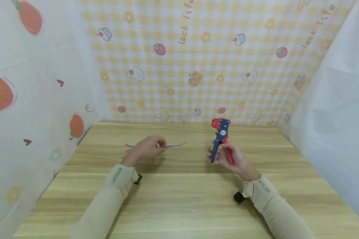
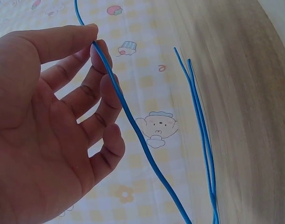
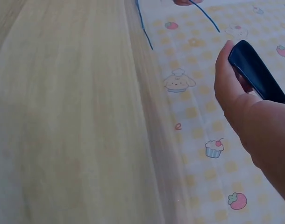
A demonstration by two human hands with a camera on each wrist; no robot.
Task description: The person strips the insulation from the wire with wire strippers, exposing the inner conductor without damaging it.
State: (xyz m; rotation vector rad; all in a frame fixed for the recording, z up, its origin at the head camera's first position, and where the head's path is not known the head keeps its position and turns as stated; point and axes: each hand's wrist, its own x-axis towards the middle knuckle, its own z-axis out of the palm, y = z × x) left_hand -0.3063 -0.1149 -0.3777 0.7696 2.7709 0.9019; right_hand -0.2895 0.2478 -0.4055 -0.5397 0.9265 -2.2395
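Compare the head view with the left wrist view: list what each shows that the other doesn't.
Only head: the red-and-blue wire stripper, the right hand holding it, and the sleeves.
Only left wrist: the palm side of the left hand.
Both: the left hand pinching a blue wire, loose blue wires, the wooden table and the patterned cloth.

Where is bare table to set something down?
The table is bare between the left sleeve and right sleeve, then rightward to the sheet. Crowding is at the left hand, which pinches a wire beside other wires; the right hand holds a stripper.
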